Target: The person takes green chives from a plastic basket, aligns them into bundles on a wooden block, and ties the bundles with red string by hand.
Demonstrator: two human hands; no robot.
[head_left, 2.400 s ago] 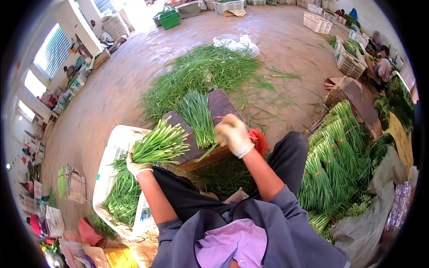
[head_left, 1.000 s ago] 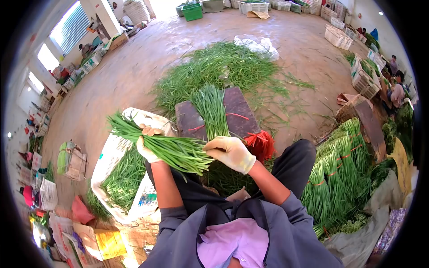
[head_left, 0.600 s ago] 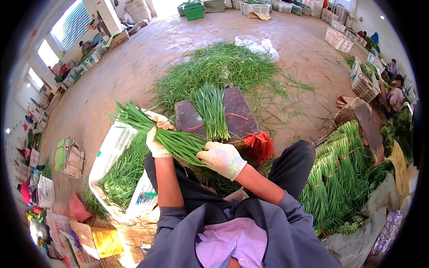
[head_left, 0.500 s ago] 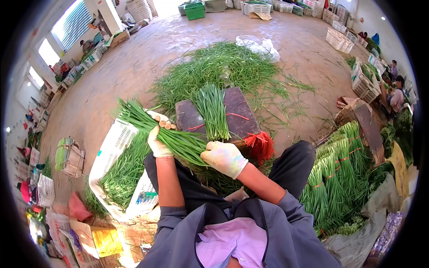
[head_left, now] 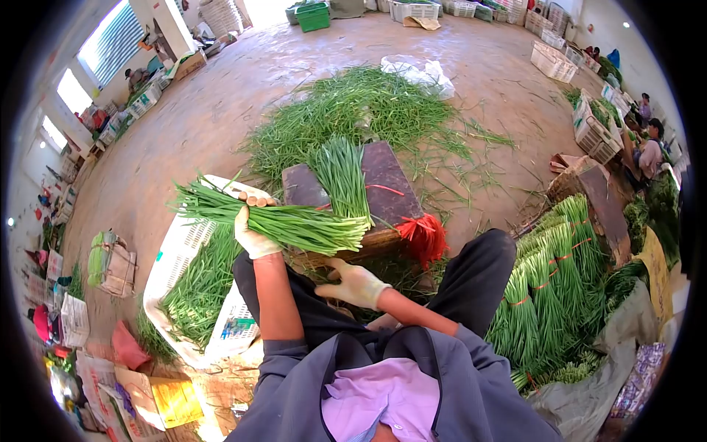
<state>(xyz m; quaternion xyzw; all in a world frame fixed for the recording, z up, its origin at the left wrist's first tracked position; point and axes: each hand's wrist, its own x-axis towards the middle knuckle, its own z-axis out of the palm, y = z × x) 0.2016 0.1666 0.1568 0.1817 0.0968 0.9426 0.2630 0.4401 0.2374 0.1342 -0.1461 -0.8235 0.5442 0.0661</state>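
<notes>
My left hand (head_left: pixel 255 234), in a pale glove with bare fingertips, is wrapped around a loose bunch of garlic chives (head_left: pixel 309 227). The bunch lies nearly level, its pale cut ends to the right, by the near edge of a dark wooden block (head_left: pixel 384 166). On that block rests another bunch of chives (head_left: pixel 339 180), with a red tie (head_left: pixel 386 189) reaching out from under it. Below the held bunch, my gloved right hand (head_left: pixel 355 286) is empty, its fingers apart. Red ties (head_left: pixel 424 240) hang in a cluster at the block's right corner.
Loose chives (head_left: pixel 353 110) are heaped on the floor beyond the block. To my left stands a white crate (head_left: pixel 180 247) of chives. Tied bunches (head_left: pixel 549 280) are stacked at my right. Other people (head_left: pixel 651 155) sit along the walls among crates.
My right hand has let go of the cut ends and dropped down toward my lap, its fingers opening. The bunch in my left hand has turned closer to level.
</notes>
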